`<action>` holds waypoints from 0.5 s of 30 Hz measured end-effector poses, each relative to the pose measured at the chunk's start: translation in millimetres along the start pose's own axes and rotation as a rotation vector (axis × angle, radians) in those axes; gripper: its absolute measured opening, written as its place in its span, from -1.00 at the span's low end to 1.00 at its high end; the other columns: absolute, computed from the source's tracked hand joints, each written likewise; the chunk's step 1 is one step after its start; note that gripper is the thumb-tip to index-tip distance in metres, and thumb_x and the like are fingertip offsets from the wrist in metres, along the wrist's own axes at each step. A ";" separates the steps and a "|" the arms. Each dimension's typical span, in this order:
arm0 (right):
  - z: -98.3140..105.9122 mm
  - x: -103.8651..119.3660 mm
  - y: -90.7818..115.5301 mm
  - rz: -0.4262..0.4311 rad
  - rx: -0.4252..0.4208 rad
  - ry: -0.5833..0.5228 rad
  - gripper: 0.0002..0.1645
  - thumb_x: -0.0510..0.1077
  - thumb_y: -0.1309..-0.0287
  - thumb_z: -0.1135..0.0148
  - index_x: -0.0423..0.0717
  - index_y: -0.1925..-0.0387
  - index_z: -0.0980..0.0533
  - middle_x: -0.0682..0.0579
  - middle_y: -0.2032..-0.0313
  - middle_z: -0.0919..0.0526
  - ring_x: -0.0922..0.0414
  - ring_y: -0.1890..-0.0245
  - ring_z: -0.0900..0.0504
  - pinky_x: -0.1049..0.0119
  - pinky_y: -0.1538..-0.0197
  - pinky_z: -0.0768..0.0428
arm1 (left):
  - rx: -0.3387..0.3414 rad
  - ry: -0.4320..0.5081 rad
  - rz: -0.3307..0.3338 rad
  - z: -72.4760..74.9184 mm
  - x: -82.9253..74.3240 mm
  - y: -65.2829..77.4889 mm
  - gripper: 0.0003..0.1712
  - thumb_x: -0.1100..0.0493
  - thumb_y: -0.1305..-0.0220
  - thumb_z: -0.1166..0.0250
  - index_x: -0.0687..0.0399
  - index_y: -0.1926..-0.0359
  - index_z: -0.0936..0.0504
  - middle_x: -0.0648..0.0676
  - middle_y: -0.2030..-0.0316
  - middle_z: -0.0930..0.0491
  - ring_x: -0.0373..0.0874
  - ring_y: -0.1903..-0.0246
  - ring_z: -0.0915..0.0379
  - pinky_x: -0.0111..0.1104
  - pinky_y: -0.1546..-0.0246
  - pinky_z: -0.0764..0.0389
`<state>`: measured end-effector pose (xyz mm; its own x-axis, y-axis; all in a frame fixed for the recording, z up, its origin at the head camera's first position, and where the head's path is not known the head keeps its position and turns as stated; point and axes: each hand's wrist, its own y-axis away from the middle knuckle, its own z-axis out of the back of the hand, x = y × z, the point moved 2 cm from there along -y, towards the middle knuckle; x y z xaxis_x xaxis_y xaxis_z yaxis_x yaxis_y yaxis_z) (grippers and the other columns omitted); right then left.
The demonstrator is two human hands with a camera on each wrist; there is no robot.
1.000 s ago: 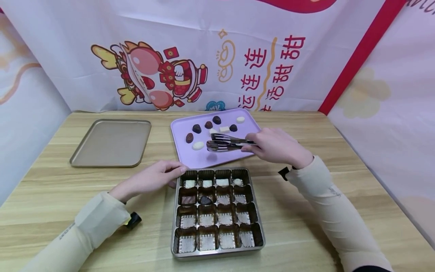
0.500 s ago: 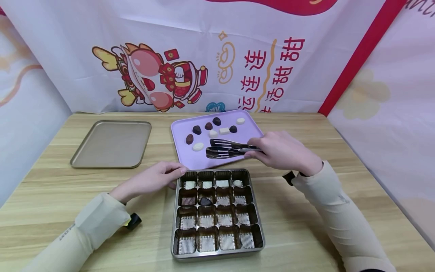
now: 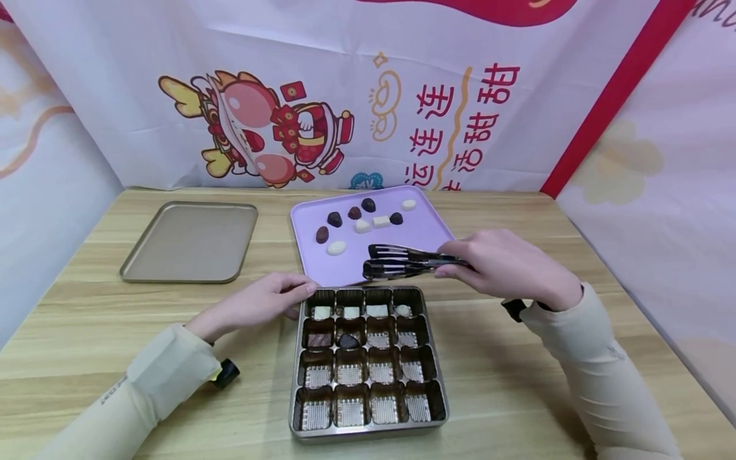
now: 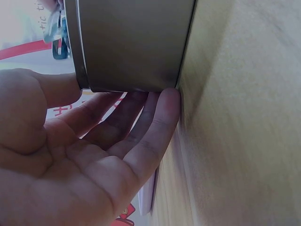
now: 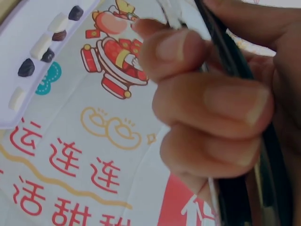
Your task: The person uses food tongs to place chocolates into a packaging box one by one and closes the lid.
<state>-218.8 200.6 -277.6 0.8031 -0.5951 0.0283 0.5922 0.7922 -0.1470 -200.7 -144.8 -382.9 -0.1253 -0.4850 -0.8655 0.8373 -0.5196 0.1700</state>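
My right hand grips black slotted tongs over the near right part of the lilac tray. Whether a chocolate sits between the tongs' ends I cannot tell. In the right wrist view, curled fingers wrap the tongs' handles. My left hand holds the far left corner of a square metal tin, thumb at its rim and fingers against its wall. White chocolates line the tin's far row; a brown square and a dark piece lie in the second.
Several dark and white chocolates lie scattered on the lilac tray. A flat tan tray stands at the back left of the wooden table. A printed cloth hangs along the table's back edge.
My right hand and the tongs have moved right and toward me, away from the chocolates on the lilac tray. The left hand and the tin have stayed in place.
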 end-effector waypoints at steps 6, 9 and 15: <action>0.6 -0.4 10.0 0.040 0.011 -0.047 -0.69 0.17 -0.29 -0.13 0.05 0.22 -0.56 0.36 0.59 -0.39 0.40 0.69 -0.29 0.44 0.55 -0.35 | 0.006 0.004 -0.013 0.3 0.1 -0.1 -0.60 -0.06 -0.48 0.02 0.09 -0.06 -0.53 0.08 0.03 -0.50 -0.08 0.10 -0.52 -0.30 0.16 -0.54; -1.1 -0.5 13.8 0.055 0.029 -0.055 -0.69 0.17 -0.28 -0.13 0.07 0.15 -0.57 0.39 0.57 -0.40 0.41 0.67 -0.30 0.45 0.54 -0.35 | 0.007 -0.006 -0.020 0.1 -1.3 -0.8 -0.61 -0.05 -0.49 0.03 0.09 -0.06 -0.54 0.06 0.06 -0.51 -0.08 0.12 -0.52 -0.29 0.15 -0.54; -2.7 -2.4 16.0 0.075 0.076 -0.116 -0.69 0.19 -0.31 -0.09 0.13 0.11 -0.56 0.37 0.58 -0.39 0.40 0.62 -0.35 0.45 0.45 -0.41 | 0.011 -0.005 -0.019 -0.6 -1.6 -2.0 -0.61 -0.04 -0.49 0.03 0.09 -0.07 -0.53 0.07 0.03 -0.51 -0.08 0.10 -0.51 -0.29 0.15 -0.54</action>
<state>-211.5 214.2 -282.8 0.8450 -0.5175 0.1350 0.5298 0.8445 -0.0783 -201.8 -142.6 -382.1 -0.1438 -0.4782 -0.8664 0.8291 -0.5362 0.1584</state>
